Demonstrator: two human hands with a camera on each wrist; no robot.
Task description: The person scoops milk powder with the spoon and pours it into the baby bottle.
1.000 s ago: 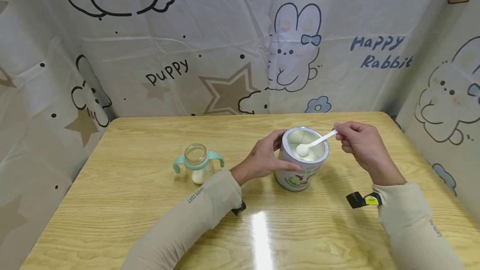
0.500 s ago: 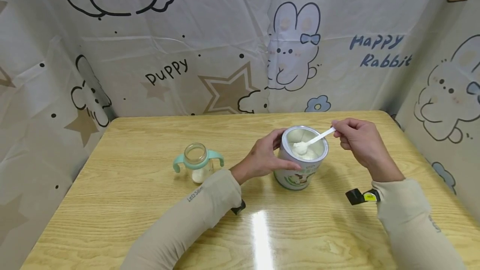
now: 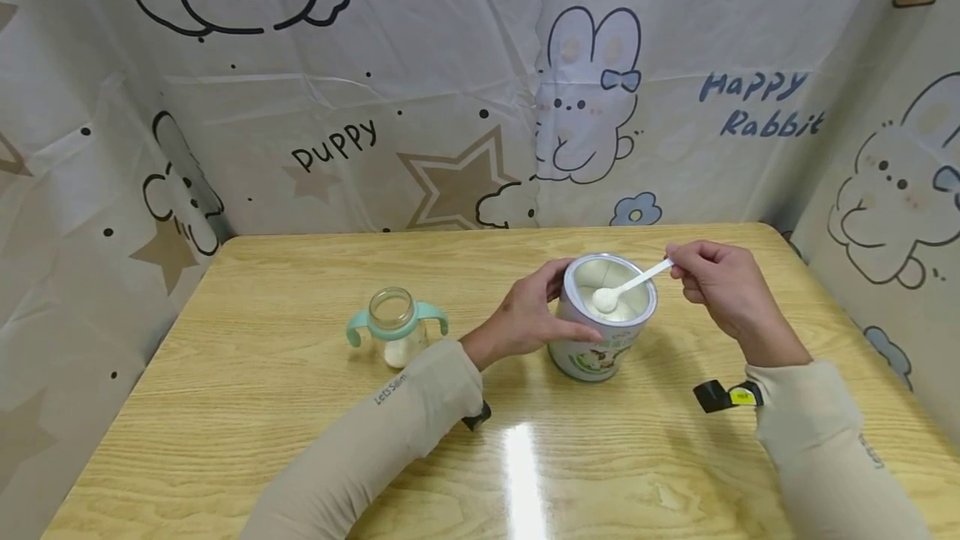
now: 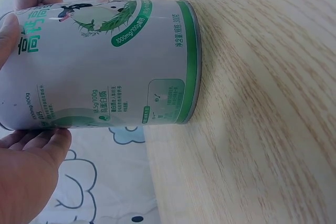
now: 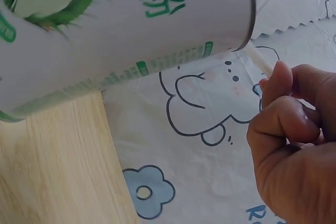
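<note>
Scoop (image 3: 626, 288) heaped over the can (image 3: 603, 332), pinched in your right hand (image 3: 723, 290) fingers, left hand (image 3: 525, 315) gripping: tilt risks spilling powder on tabletop (image 3: 300, 407).

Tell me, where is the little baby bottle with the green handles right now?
In the head view the baby bottle stands on the wooden table, left of the powder can that the left hand holds, with nothing touching it.

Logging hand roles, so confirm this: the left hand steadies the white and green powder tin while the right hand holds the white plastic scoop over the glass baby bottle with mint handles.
Wrong in one respect. The head view shows the right hand holding the white plastic scoop over the open white and green powder tin, not the glass baby bottle with mint handles, which stands apart. The left hand does steady the tin.
</note>
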